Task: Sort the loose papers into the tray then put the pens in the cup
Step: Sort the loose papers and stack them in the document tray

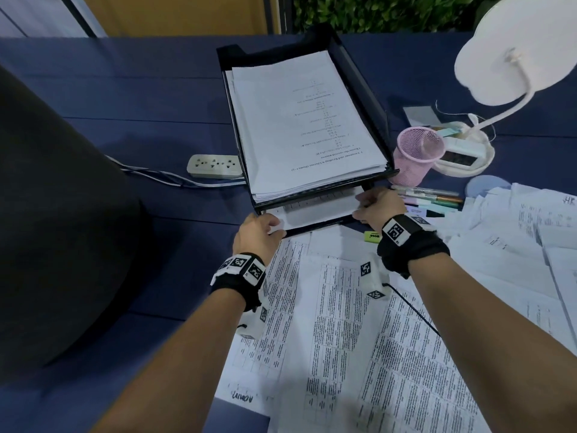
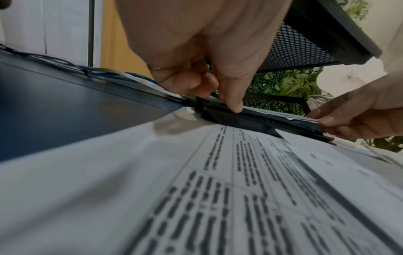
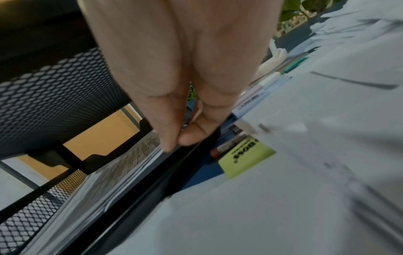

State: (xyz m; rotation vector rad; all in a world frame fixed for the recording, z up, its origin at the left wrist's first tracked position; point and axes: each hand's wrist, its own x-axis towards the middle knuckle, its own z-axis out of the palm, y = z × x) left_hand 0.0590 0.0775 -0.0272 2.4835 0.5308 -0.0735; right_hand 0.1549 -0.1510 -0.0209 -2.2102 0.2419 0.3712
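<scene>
Both forearms are bare, with no sleeves. The left hand (image 1: pixel 254 234) has a black strap round the wrist carrying white blocks printed with black square-pattern markers. The right hand (image 1: pixel 379 206) wears a wider black fabric wristband with the same kind of white marker blocks. A thin ring (image 2: pixel 158 68) sits on one of the left fingers.

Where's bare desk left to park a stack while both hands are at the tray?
Bare desk lies left of the tray, beyond the power strip, and behind the tray. Crowded: loose papers fill the near side and the right; pens, pink cup and lamp base pack the tray's right.
</scene>
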